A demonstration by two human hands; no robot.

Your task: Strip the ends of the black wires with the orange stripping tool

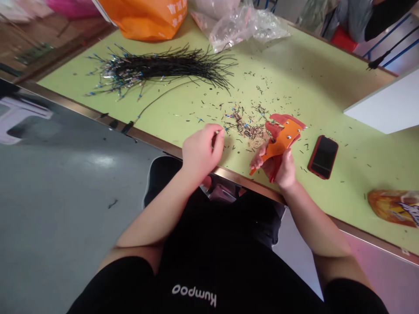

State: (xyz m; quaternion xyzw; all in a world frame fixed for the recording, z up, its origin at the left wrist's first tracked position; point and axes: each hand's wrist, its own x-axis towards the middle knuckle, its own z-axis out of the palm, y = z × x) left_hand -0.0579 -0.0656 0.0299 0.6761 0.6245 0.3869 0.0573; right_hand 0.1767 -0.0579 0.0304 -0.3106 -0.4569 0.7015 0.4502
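My right hand (281, 168) is closed round the handles of an orange and red crimping tool (283, 135), held just above the green table (294, 83) near its front edge. My left hand (201, 148) is curled in a pinch at the front edge; a thin wire end seems to sit between its fingertips, too small to be sure. Between the hands lies a small pile of cut wire bits and blue-tipped pieces (244, 124). A large bundle of black wires with blue ends (153, 69) lies at the back left.
A phone in a red case (323, 156) lies right of the tool. An orange bag (147, 17) and clear plastic bags (242, 24) sit at the back. A snack packet (394, 207) is at the right edge, a white box (386, 104) behind it.
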